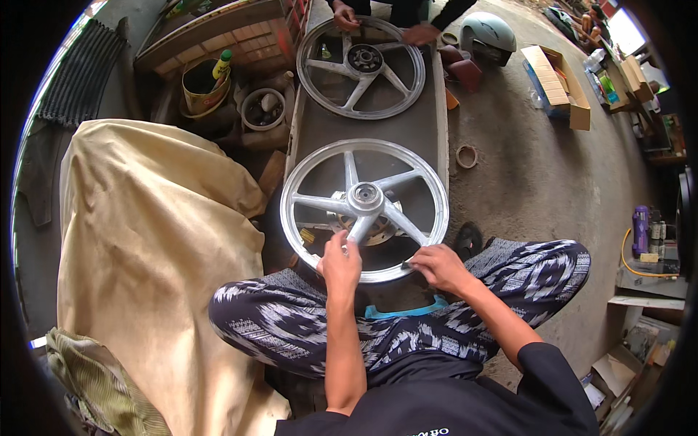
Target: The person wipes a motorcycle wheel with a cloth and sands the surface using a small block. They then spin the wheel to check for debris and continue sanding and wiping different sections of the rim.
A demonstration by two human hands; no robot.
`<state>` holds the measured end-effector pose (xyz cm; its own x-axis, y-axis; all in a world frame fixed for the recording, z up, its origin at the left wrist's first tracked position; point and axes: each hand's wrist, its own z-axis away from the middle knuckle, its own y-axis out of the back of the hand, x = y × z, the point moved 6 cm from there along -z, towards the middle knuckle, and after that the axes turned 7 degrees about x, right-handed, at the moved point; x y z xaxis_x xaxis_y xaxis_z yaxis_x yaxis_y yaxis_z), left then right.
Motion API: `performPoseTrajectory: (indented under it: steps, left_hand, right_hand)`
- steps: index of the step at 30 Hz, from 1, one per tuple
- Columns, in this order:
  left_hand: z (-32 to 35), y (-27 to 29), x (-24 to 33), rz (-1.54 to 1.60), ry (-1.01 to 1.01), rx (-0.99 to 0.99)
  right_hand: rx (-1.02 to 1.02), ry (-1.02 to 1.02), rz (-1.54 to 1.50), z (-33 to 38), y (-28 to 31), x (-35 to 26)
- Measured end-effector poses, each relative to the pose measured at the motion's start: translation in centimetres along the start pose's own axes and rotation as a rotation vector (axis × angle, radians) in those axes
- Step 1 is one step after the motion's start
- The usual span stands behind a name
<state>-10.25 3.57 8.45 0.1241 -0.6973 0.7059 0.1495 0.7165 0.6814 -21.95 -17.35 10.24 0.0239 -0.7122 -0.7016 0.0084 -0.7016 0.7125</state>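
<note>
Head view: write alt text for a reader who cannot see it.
A seated person's left hand grips a spoke and the right hand rests on the rim of a silver wheel lying flat on a grey board. Farther along the board, another person's hands hold a second wheel.

The person wears a black top with sleeves pushed up above the elbows, leaving both forearms bare. The loose trousers carry a dark blue-and-white woven-style pattern. Pale lettering, seemingly printed, sits low on the chest, too cropped to make out. No gloves cover the left hand (340,263) or the right hand (438,266).
</note>
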Motion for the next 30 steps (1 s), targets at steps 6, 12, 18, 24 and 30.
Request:
performPoseTrajectory:
  steps: [6, 12, 18, 24, 30]
  left_hand:
    - [0.9, 5.4, 10.4, -0.168, -0.433, -0.32]
    - [-2.8, 3.0, 10.1, -0.332, -0.593, -0.281]
    - [-0.9, -2.0, 2.5, -0.721, -0.413, -0.634]
    - [-2.4, -2.5, 4.2, -0.477, -0.407, -0.611]
    - [-2.6, -1.4, 6.4, -0.387, -0.438, -0.571]
  right_hand:
    - [-0.079, -0.006, 0.013, -0.6, -1.0, -0.3]
    - [-0.104, 0.02, -0.035, -1.6, -3.7, -2.3]
    - [-0.149, -0.114, 0.027, -0.3, -0.8, 1.1]
    - [-0.259, -0.015, -0.088, -2.4, -3.9, -1.3]
    - [-0.194, 0.043, -0.175, -3.4, -4.8, -1.9]
